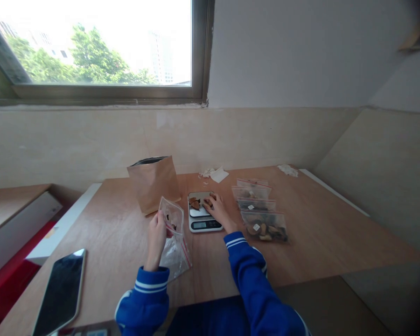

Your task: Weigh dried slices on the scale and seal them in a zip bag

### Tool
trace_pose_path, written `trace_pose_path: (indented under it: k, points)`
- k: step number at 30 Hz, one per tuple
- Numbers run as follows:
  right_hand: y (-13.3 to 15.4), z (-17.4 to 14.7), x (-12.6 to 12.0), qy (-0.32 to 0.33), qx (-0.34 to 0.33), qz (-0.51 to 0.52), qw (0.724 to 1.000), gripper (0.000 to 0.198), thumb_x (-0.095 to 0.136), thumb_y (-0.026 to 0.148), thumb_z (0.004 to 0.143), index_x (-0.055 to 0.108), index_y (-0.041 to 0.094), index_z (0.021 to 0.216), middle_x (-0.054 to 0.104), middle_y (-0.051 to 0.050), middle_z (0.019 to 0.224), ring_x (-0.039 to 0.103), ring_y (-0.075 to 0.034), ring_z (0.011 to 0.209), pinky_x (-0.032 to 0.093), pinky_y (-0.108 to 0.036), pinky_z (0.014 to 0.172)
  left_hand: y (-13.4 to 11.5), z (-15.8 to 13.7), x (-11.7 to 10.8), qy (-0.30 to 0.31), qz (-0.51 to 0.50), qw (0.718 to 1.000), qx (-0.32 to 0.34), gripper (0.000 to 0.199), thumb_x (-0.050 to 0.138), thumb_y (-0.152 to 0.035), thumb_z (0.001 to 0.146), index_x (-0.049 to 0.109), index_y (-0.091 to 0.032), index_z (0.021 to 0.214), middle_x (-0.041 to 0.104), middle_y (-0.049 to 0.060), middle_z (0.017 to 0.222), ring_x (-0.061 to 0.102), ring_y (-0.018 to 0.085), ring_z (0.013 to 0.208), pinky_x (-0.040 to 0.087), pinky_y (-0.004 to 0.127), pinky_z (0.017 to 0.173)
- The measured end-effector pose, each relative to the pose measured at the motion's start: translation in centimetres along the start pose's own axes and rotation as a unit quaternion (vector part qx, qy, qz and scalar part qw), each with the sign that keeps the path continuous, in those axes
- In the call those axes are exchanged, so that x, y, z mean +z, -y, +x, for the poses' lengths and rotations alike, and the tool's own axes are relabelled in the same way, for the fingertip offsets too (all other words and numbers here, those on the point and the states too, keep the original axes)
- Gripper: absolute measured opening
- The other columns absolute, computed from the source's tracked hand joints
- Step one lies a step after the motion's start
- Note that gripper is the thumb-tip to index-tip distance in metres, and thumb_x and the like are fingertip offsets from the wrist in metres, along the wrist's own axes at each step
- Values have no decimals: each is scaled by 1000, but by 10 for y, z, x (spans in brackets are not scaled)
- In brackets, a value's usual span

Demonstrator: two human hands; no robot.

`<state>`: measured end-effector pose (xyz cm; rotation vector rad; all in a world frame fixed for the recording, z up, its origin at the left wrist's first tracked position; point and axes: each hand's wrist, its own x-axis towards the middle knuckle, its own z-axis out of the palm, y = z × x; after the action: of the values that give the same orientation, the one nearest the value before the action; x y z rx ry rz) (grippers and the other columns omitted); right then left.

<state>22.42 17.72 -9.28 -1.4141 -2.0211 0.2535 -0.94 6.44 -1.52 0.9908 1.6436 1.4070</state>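
Observation:
My left hand (157, 233) grips a clear zip bag (174, 213) by its side, and a few brown bits show inside it. On the desk below lies another clear zip bag (177, 261) with a red seal line. Over a small kitchen scale (196, 213), my right hand (218, 207) curls its fingers around brown dried slices (207, 203) at the right of the plate. More dried slices (194, 203) rest on the plate's left side. The scale's display (200, 225) is too small to read.
An open brown paper pouch (156, 184) stands behind my left hand. Several filled zip bags (266, 227) line up to the right of the scale. White paper scraps (219, 175) lie near the wall. A phone or tablet (61, 289) sits at the left of the wooden desk (322, 233).

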Motion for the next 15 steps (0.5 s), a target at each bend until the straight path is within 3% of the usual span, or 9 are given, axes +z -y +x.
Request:
trace_pose_path:
  k: [4, 9, 13, 15]
  points:
    - [-2, -2, -6, -24, 32, 24, 999, 17, 53, 11, 85, 65, 17, 96, 53, -8, 103, 57, -20, 100, 46, -34, 93, 0, -1, 1, 15, 3, 1000, -6, 43, 43, -59, 79, 47, -19, 62, 50, -2, 44, 50, 13, 33, 41, 24, 35]
    - [-1, -9, -20, -55, 96, 102, 989, 16, 54, 16, 84, 67, 17, 93, 56, -6, 98, 60, -18, 91, 47, -33, 89, 3, -5, 6, 24, -8, 999, -20, 43, 43, -59, 78, 48, -19, 66, 49, -3, 44, 50, 13, 33, 40, 23, 35]
    - [36, -8, -41, -91, 104, 274, 952, 16, 57, 26, 81, 67, 17, 89, 64, -7, 94, 61, -21, 94, 47, -35, 89, 7, -10, 17, 35, 5, 999, -3, 44, 41, -60, 81, 50, -18, 69, 51, -2, 47, 51, 14, 36, 40, 24, 36]
    - [64, -6, -54, -51, 98, 369, 923, 19, 61, 31, 79, 68, 16, 90, 67, -6, 91, 62, -19, 89, 48, -33, 84, 10, -13, 23, 44, 23, 999, 4, 45, 40, -59, 83, 51, -18, 70, 53, -1, 50, 52, 14, 38, 41, 24, 38]
